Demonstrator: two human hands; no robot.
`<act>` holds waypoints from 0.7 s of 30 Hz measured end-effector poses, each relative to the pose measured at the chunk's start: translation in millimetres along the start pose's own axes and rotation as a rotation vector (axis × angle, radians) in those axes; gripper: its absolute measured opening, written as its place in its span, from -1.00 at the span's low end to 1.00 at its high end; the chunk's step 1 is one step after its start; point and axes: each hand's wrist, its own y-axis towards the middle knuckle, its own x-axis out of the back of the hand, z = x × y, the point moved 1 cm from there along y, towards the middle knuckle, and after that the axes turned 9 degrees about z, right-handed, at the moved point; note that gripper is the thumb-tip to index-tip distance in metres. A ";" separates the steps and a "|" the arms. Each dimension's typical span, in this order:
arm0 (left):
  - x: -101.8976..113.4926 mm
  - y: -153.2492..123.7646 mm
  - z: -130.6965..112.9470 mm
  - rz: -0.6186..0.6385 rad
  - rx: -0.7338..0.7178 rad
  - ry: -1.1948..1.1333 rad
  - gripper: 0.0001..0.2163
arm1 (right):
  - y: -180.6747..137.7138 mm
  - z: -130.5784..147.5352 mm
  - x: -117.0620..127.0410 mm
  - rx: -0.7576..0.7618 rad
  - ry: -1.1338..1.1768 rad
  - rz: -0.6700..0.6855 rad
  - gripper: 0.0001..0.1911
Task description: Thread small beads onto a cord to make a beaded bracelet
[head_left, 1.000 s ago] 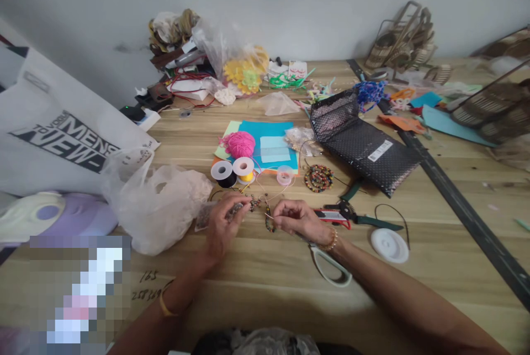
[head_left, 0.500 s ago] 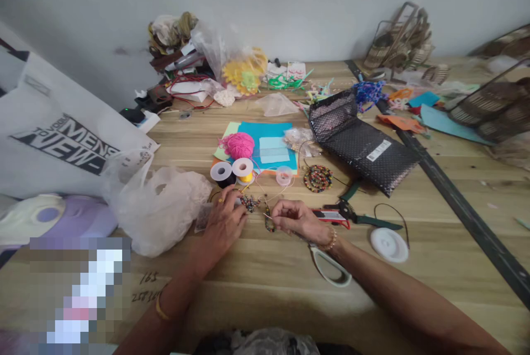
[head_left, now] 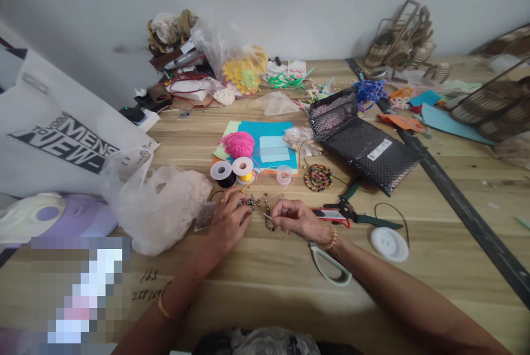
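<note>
Head cam: your right hand point(head_left: 296, 218) pinches a thin pale thread-like tip point(head_left: 268, 216) by the multicoloured beaded strand point(head_left: 270, 226), and one careless sweep of your left hand point(head_left: 230, 216) (can't tell if it's gripping) could scatter the small dark beads point(head_left: 250, 201) left of that strand.

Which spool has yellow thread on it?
The yellow spool, between the black spool and the small pinkish spool, just in front of the pink yarn ball. Yellow shows beneath its white rim; those two show none.
</note>
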 end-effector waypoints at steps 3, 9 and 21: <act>-0.5 0.3 -7.7 -0.073 0.104 -0.343 -0.93 | -0.4 0.2 0.4 0.000 0.030 0.001 -0.68; -17.9 0.1 -9.7 0.094 0.503 -1.178 -0.88 | -1.3 0.5 1.4 0.005 0.066 0.051 -0.70; -24.6 4.4 -11.5 0.108 0.549 -1.578 -0.82 | -1.8 1.6 1.2 0.014 0.050 0.077 -0.71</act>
